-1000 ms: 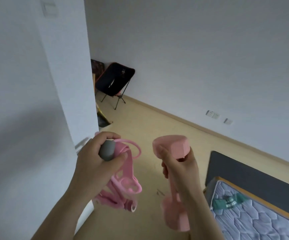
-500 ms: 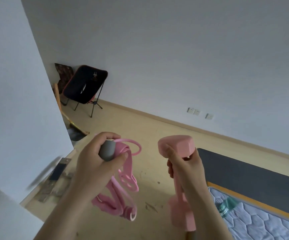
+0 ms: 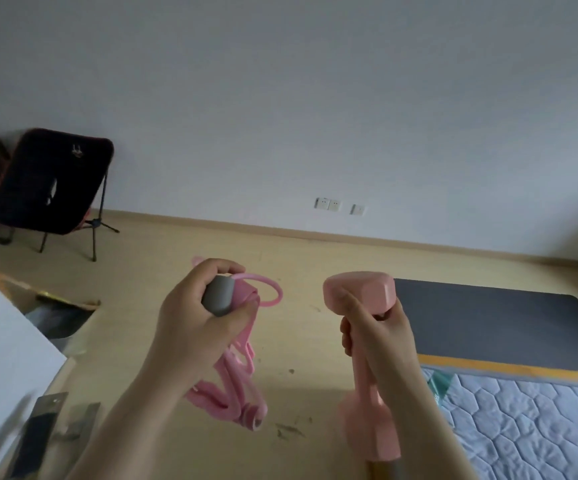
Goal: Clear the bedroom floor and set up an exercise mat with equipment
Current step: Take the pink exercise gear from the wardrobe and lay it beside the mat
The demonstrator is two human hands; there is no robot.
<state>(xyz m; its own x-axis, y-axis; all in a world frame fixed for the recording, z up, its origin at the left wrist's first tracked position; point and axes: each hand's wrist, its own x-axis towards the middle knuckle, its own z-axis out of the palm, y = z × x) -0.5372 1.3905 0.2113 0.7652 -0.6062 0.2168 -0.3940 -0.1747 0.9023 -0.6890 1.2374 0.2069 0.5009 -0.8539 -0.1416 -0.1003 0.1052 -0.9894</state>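
Above the wooden floor [image 3: 183,258], in front of the person, both hands carry equipment. Left hand [image 3: 197,320]: fingers curled round the grey handle [image 3: 216,296] of a pink resistance band set [image 3: 235,386], whose loops hang below the fist. Right hand [image 3: 377,337]: fingers wrapped round the shaft of a pink dumbbell [image 3: 360,294], held upright, one head above the fist and one below. Dark exercise mat [image 3: 495,327]: unrolled flat on the floor to the right, alongside a quilted mattress [image 3: 530,427], well apart from both hands. Step in hand, as judged: transport of equipment to the mat; the mat appears laid, the equipment not yet placed. The next move calls for a turn to the right, lowering of both hands, and release of dumbbell and bands on or just beside the mat, with the dumbbell set down gently so it does not roll. Small debris [image 3: 289,431] lies on the floor near the hands; a folding chair [image 3: 52,181] stands by the far wall.
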